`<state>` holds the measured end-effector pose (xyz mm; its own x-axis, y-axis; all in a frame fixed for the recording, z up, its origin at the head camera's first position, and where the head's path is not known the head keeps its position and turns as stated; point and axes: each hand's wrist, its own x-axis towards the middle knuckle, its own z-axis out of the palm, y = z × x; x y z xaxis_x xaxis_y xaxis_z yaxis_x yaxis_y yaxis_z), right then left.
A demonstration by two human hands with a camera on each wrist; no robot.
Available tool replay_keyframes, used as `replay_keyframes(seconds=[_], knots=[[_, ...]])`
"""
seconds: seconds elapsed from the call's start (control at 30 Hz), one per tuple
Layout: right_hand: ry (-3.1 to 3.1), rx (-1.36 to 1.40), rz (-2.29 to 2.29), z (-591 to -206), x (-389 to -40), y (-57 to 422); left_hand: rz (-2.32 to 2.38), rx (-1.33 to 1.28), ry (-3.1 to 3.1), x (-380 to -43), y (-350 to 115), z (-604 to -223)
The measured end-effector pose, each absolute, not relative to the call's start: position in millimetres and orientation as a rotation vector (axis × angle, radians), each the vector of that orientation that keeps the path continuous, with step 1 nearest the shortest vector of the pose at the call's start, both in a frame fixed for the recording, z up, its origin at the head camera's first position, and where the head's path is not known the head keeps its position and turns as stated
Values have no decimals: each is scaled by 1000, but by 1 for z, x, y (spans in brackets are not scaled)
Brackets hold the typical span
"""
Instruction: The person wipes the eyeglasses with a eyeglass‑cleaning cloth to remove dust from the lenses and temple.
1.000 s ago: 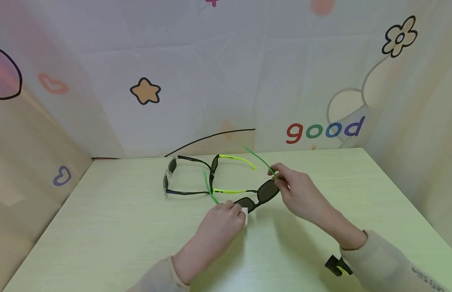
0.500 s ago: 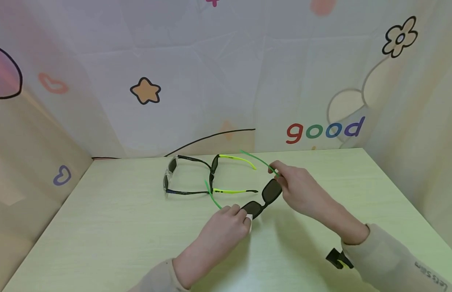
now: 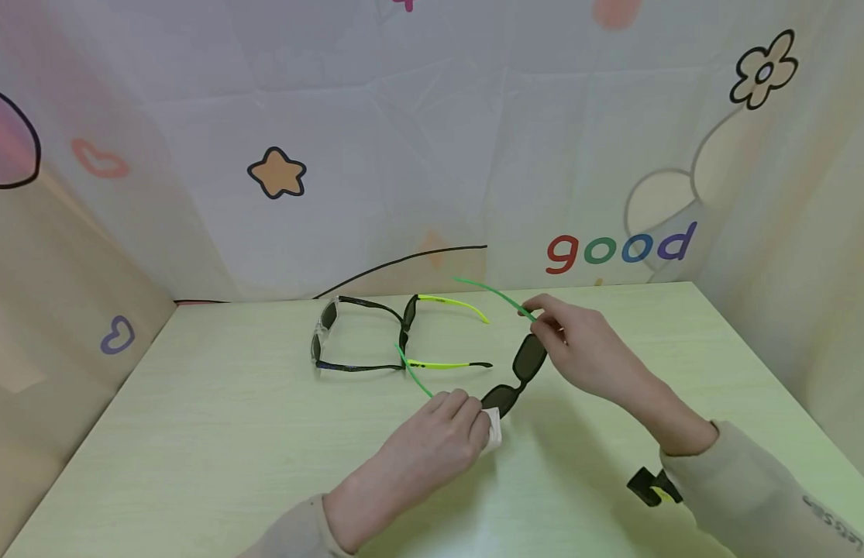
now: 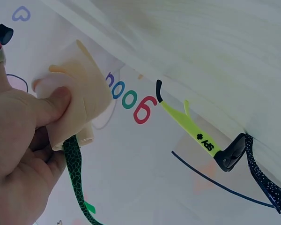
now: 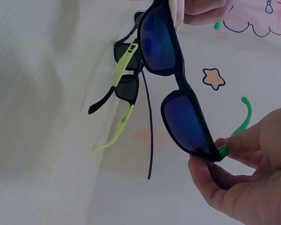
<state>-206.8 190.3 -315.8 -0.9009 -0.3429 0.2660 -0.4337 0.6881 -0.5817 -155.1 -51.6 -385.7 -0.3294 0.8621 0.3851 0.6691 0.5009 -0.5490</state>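
Note:
Black-framed sunglasses (image 3: 529,358) with green temples are held up above the table between both hands. My left hand (image 3: 438,434) grips a pale folded cloth (image 3: 494,428) around the left end of the frame. In the left wrist view, the cloth (image 4: 84,93) covers the lens there, and a dark green patterned temple (image 4: 74,168) hangs out below it. At the other end, my right hand (image 3: 581,341) pinches the frame by the hinge of the green temple. Bluish lenses (image 5: 185,122) face the right wrist camera, with the fingers of the right hand (image 5: 253,173) at the lower corner.
Two more sunglasses stand at the back of the pale table (image 3: 215,434) with temples unfolded: a yellow-templed pair (image 3: 445,366) and, left of it, a dark-templed pair (image 3: 358,368) with a clear front. A printed curtain (image 3: 376,155) hangs behind. A black strap piece (image 3: 644,487) sits by the right sleeve.
Both hands and the sunglasses have shifted to the right, with the right hand also slightly higher. More of the cloth shows beside the left fingers. The two standing pairs have not moved.

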Motion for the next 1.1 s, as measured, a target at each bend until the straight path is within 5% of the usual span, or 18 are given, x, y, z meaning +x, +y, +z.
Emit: replay_keyframes(seconds=[0.77, 1.1], knots=[[-2608, 332, 2267, -367, -211, 178, 214, -1171, -2280, -157, -57, -382], [-2425, 349, 2460, -374, -211, 165, 75, -1186, -2289, -159, -56, -384]])
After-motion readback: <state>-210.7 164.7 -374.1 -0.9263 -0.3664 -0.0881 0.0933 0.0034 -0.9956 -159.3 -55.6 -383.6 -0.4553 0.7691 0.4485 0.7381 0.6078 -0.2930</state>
